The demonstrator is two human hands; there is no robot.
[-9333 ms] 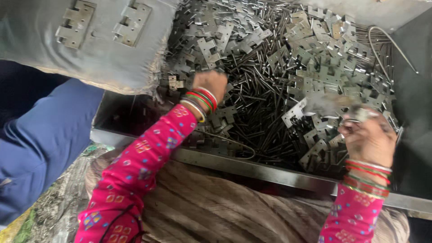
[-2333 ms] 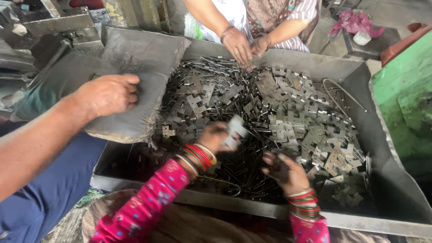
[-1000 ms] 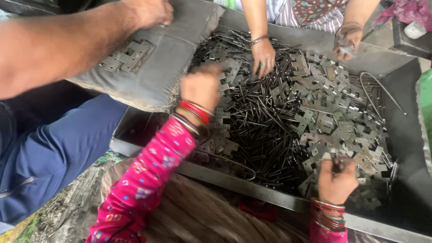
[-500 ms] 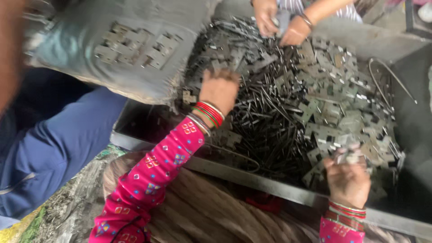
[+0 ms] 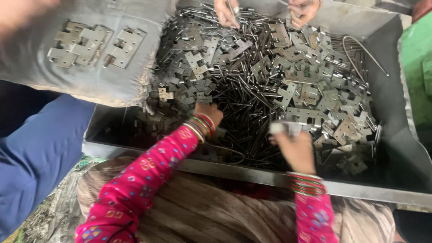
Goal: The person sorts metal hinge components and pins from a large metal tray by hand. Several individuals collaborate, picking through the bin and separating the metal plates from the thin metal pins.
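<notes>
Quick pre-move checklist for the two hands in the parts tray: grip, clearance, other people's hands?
1. Right hand has a part: ok, fingers pinch a pale metal piece at the top of the hand.
2. Left hand has a part: cannot tell, fingers are buried among the dark pins.
3. Own hands apart from each other: ok, a clear gap of pins lies between them.
4. Other person's hands out of the way: ok, they work at the far edge of the tray.
5. Finished hinges off the pile: ok, they lie on the grey cloth pad.
</notes>
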